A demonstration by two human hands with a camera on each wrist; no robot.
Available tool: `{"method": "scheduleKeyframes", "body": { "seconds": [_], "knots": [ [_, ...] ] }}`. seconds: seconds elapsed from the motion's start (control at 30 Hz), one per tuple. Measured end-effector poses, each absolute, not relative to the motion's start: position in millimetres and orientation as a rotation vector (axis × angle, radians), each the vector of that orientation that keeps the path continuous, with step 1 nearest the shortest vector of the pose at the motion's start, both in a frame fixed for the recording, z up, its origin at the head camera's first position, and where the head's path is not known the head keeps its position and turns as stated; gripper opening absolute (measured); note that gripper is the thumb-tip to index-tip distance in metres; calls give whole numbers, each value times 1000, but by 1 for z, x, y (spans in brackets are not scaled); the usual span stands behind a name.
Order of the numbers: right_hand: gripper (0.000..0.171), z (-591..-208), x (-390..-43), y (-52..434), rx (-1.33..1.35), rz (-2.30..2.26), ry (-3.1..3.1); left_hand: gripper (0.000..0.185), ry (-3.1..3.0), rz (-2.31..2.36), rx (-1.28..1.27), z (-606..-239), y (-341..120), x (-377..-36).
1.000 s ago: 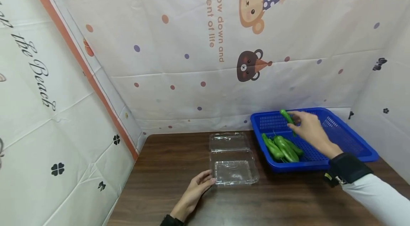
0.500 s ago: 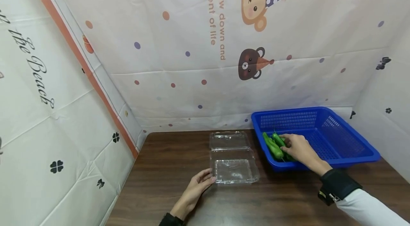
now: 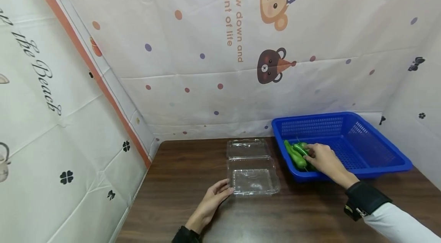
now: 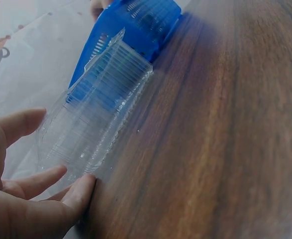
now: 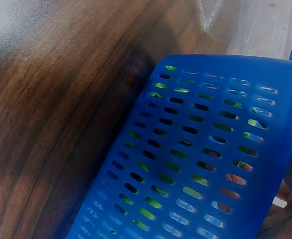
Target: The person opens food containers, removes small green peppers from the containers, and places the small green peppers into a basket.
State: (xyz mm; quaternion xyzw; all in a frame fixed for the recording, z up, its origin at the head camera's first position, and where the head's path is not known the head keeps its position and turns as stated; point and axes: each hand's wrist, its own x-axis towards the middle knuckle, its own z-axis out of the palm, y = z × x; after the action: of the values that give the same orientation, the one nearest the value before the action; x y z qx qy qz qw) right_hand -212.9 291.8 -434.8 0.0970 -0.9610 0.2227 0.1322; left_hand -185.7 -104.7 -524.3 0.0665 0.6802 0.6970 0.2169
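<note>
A clear plastic clamshell box (image 3: 255,180) lies on the table with its lid (image 3: 249,148) folded back. My left hand (image 3: 213,201) touches the box's near left corner; in the left wrist view its fingers (image 4: 78,196) are extended and spread along the clear wall. To the right, my right hand (image 3: 322,159) reaches into a blue plastic basket (image 3: 386,172) and pinches a green pepper (image 3: 300,149) among several others at the basket's left end. Another long green pepper (image 3: 294,155) lies beside it. The right wrist view mostly shows the slotted basket wall (image 5: 195,134), which hides much of that hand.
A dark wood-grain table (image 3: 186,166) carries the box and basket. A white printed cloth (image 3: 193,97) hangs behind, and more cloth (image 3: 82,151) closes off the left side. The basket's high rim stands between the right forearm and the peppers.
My right hand has lowered the green pepper from above the basket onto the others at its left end. Over the last half second it barely moves. The left hand stays at the box corner.
</note>
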Motion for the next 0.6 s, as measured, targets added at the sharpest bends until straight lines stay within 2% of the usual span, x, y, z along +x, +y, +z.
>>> {"method": "scheduleKeyframes", "body": {
  "seconds": [0.6],
  "knots": [
    [31, -435, -205, 298, 227, 720, -2833, 74, 1857, 1974, 187, -526, -104, -183]
  ]
}}
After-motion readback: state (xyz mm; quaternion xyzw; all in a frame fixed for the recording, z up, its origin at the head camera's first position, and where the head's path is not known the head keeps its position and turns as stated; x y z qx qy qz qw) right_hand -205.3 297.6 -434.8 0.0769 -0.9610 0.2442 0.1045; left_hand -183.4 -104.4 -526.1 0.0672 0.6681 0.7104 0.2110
